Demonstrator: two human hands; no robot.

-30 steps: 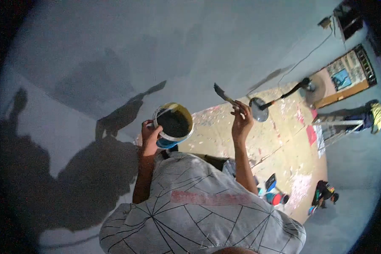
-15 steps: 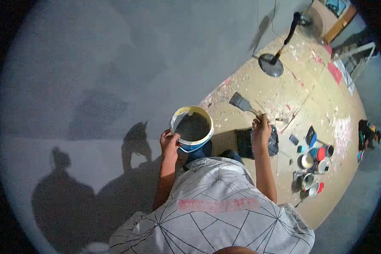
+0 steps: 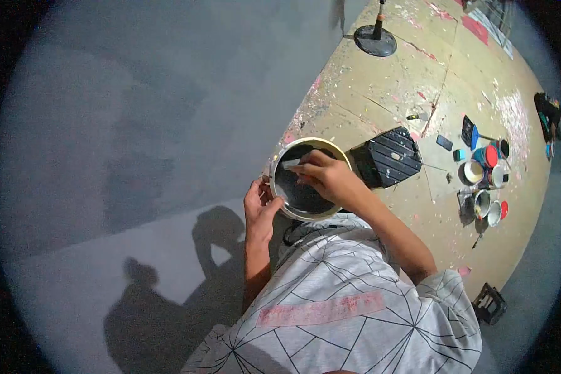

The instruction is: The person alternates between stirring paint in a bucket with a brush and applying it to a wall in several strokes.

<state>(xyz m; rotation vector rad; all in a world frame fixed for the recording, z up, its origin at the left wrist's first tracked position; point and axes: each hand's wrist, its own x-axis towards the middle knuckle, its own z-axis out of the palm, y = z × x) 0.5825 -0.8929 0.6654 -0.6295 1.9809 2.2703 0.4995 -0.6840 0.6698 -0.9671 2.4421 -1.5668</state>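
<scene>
In the head view a round paint bucket with a pale rim is tilted toward me, dark grey paint inside it. My left hand grips the bucket at its left rim, thumb over the edge. Inside the opening, my right hand is closed around the handle of a paintbrush. The brush's bristles are hidden in the bucket. To the left rises a wall covered in grey, with darker and lighter patches and shadows on it.
A black ridged step stool stands right of the bucket on the paint-flecked floor. Several paint cans cluster farther right, near a phone and a blue dustpan. A round black stand base is at the top. Another person is at the far right.
My right hand has brought the paintbrush from beside the bucket into it. The bucket is tilted more toward me, and the view has shifted, with the floor things now higher or farther right.
</scene>
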